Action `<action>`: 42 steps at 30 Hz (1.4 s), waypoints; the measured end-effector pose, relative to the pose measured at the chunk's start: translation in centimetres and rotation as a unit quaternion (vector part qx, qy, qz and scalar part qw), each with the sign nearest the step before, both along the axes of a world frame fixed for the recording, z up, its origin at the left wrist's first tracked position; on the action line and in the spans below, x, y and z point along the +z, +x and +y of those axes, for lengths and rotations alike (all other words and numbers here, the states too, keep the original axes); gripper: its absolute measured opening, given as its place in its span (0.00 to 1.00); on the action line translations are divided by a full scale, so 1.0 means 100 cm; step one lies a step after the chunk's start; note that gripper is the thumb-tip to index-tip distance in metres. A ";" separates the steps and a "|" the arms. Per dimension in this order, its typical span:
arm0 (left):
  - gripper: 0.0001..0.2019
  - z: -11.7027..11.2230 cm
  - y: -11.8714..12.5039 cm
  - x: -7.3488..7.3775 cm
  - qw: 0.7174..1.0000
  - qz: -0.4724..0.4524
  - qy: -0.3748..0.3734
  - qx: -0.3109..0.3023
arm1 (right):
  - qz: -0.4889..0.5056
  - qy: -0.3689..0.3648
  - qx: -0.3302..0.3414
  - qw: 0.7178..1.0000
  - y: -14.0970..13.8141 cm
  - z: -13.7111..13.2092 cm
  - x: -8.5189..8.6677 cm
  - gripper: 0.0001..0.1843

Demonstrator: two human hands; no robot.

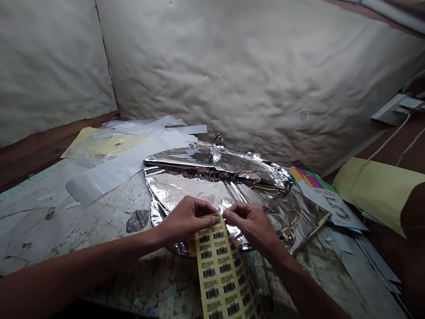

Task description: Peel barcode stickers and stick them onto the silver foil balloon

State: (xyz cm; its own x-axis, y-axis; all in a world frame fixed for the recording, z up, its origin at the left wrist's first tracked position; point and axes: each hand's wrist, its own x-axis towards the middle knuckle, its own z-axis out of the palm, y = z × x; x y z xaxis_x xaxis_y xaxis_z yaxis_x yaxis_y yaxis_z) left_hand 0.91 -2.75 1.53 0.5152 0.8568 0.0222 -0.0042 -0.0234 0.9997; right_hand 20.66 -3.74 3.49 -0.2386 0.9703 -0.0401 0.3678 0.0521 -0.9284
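A long yellow sheet of barcode labels (219, 280) hangs from my fingers and curls down past the table's front edge. My left hand (192, 217) pinches its top corner between thumb and fingers. Close beside it, my right hand (249, 222) is closed in a pinch at the sheet's upper right edge; whether a single label is between those fingertips is too small to make out. Behind and beneath both hands lies a shiny silver foil balloon (194, 188), flat and creased, spread over the table.
White papers and clear plastic (106, 169) are heaped at the left. A colourful printed packet (329, 198) and a yellow sheet (378, 190) sit at the right. Cables run from a power strip (401, 107) on the right wall. The table top (41, 218) is stained.
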 end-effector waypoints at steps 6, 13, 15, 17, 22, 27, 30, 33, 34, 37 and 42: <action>0.12 0.000 -0.001 0.000 1.000 0.008 0.008 -0.003 | -0.026 0.034 0.025 0.999 0.000 -0.001 0.003 0.12; 0.12 0.003 -0.002 -0.005 1.000 0.023 0.002 0.000 | 0.011 -0.011 -0.005 1.000 0.002 0.004 -0.001 0.13; 0.15 0.004 -0.004 -0.005 1.000 0.021 -0.005 0.008 | 0.068 -0.042 -0.014 0.997 0.007 0.010 -0.005 0.14; 0.14 0.005 -0.005 -0.003 0.999 0.029 0.014 0.014 | 0.111 -0.056 -0.045 0.991 0.012 0.017 -0.007 0.15; 0.13 0.003 -0.003 0.001 0.982 0.130 0.134 -0.003 | 0.010 0.157 -0.136 0.978 0.007 0.011 -0.005 0.12; 0.13 -0.001 0.000 -0.001 0.966 0.162 0.202 -0.030 | -0.214 0.414 -0.078 0.882 -0.017 -0.015 -0.010 0.05; 0.11 0.001 0.000 -0.003 0.959 0.168 0.226 -0.019 | -0.253 0.455 -0.024 0.853 -0.022 -0.021 -0.014 0.04; 0.10 0.003 0.000 -0.006 0.962 0.168 0.215 -0.019 | -0.248 0.453 0.009 0.857 -0.020 -0.022 -0.015 0.03; 0.10 0.004 -0.001 -0.006 0.963 0.167 0.210 -0.022 | -0.245 0.451 0.016 0.858 -0.019 -0.021 -0.014 0.03; 0.10 0.004 -0.001 -0.007 0.965 0.158 0.209 -0.032 | -0.246 0.452 0.023 0.857 -0.017 -0.019 -0.014 0.02; 0.10 0.003 -0.001 -0.005 0.963 0.167 0.207 -0.041 | -0.216 0.443 0.030 0.870 -0.013 -0.014 -0.012 0.02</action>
